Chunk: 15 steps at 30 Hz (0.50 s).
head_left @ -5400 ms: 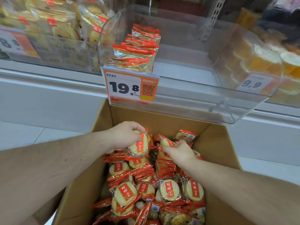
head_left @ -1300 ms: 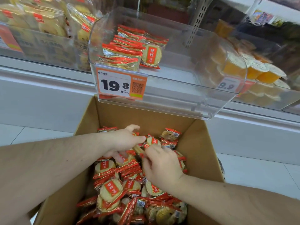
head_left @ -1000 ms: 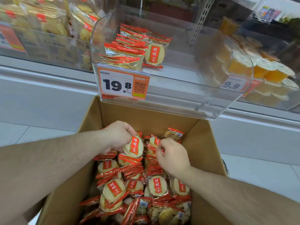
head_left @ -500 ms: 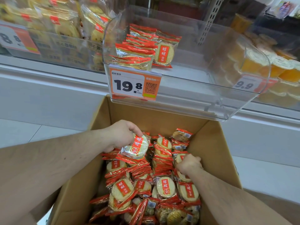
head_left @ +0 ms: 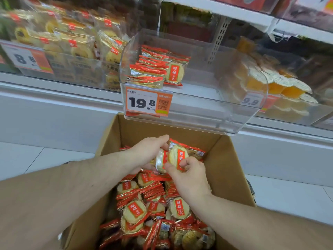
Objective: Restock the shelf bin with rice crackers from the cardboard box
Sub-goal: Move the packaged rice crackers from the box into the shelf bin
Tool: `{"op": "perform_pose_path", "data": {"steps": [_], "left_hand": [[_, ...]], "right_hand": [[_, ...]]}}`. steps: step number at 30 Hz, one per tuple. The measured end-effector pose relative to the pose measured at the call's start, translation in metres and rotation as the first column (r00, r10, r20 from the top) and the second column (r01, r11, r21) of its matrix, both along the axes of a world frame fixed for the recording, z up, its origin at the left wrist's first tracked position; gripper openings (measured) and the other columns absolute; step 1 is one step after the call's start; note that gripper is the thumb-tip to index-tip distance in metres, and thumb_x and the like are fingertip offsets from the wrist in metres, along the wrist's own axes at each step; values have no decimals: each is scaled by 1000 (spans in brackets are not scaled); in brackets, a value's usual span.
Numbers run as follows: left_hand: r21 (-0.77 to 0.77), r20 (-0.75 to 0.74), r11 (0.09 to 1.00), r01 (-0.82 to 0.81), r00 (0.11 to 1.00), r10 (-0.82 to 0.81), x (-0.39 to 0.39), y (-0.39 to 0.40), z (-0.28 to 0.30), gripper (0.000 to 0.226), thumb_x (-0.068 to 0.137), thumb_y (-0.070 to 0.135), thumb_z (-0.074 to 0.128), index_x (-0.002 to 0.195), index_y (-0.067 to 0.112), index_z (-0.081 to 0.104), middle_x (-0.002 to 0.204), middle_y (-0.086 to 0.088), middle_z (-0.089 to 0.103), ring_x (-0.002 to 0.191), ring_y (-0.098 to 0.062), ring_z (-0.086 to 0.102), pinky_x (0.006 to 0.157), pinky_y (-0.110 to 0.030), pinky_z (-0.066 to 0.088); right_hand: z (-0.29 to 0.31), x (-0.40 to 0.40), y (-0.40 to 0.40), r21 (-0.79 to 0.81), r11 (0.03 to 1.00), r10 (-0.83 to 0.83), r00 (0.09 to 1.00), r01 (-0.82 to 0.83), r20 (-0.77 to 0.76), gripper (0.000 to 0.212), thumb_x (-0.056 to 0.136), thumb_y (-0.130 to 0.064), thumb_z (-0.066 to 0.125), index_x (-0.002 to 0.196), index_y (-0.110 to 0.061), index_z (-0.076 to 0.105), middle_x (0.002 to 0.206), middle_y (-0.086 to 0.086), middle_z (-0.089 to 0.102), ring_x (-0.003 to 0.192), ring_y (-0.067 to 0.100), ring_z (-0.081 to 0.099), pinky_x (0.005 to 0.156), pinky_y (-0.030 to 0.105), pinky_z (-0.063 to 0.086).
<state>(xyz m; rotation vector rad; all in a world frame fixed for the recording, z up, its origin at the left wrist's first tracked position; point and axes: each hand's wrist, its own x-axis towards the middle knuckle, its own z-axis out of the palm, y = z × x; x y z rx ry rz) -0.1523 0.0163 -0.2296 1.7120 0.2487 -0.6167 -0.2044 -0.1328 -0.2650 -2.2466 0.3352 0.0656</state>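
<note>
An open cardboard box [head_left: 228, 165] on the floor holds many red-and-clear packs of round rice crackers [head_left: 135, 211]. Over the box's far half, my left hand [head_left: 146, 154] grips a small upright stack of packs [head_left: 160, 160]. My right hand [head_left: 189, 175] presses one more pack [head_left: 177, 156] against that stack from the right. Above the box a clear plastic shelf bin [head_left: 198, 114] juts out, with an orange 19.8 price tag [head_left: 147, 101]. A short row of cracker packs [head_left: 153, 73] stands in the bin's left part; the right part of its floor is bare.
Left of the bin is a clear bin of round cakes in yellow wrappers [head_left: 75, 47]. To the right, a bin of orange jelly cups [head_left: 281, 83] carries a 9.9 tag. A white shelf front [head_left: 54, 114] runs behind the box, and pale floor tiles [head_left: 23, 159] lie on both sides.
My right hand has come up from the box's right side with a pack and joined it to the packs in my left hand. The view has tilted up toward the shelf.
</note>
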Motion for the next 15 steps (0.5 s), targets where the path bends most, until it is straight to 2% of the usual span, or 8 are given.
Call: {"op": "perform_pose_path", "data": {"steps": [2,4,6,8,10,12,14,15], "left_hand": [[-34,47,999,12,999,-10,-5,-3,4,54,74,59,65,112,21,66,116,-4,66,106,-24,63,84,-47,58],[25,145,999,35,989,-38,-9,-5,8,41,76,37,79,109,19,63,103,-4,71,93,-22,70,81,-45,60],[45,197,999,27,980,-36,-12,-4,11,32,79,18,79,105,20,62,97,-3,73,90,-21,71,83,-45,59],[24,227,999,26,973,-31,-13,-1,15,37,81,11,77,111,21,59,98,-3,72,89,-20,71,80,-42,60],[18,282,998,53,958,-56,-9,2,19,43,81,10,77,116,25,56,101,-3,70,83,-16,71,72,-34,61],[14,343,995,95,935,-94,-8,4,25,45,82,9,76,115,31,54,105,-5,67,73,-16,70,60,-31,58],[24,403,989,144,904,-141,-8,6,34,49,84,7,74,118,34,52,111,-3,62,67,-10,68,56,-25,53],[38,437,986,165,884,-164,-7,6,38,50,84,8,74,120,34,51,114,-1,60,69,-7,67,57,-25,53]], "right_hand": [[12,-3,5,-52,996,74,992,-69,98,41,65,-57,76,82,-29,51,105,-14,43,100,10,49,85,27,45],[18,-8,6,-64,988,149,975,-140,164,45,61,-62,74,83,-30,51,105,-20,39,103,0,44,87,22,43],[24,-10,4,-57,986,168,967,-160,194,45,61,-62,72,83,-29,51,104,-19,40,102,0,43,85,20,41],[30,-8,1,-38,992,127,971,-122,204,40,70,-55,73,85,-27,49,99,-11,45,92,5,47,77,21,40],[36,-1,-4,61,997,33,988,-43,149,44,74,-54,73,96,-26,47,101,-3,51,89,12,53,72,23,42],[45,8,-10,173,985,-21,999,15,31,60,71,-57,75,112,-26,44,111,-2,55,98,15,57,81,29,48],[57,15,-15,266,964,8,998,11,-70,67,68,-57,78,118,-26,46,115,-6,60,102,15,63,90,39,53],[64,16,-17,315,949,56,993,-21,-103,62,70,-52,80,118,-23,51,112,-5,66,98,16,68,90,42,55]]}}
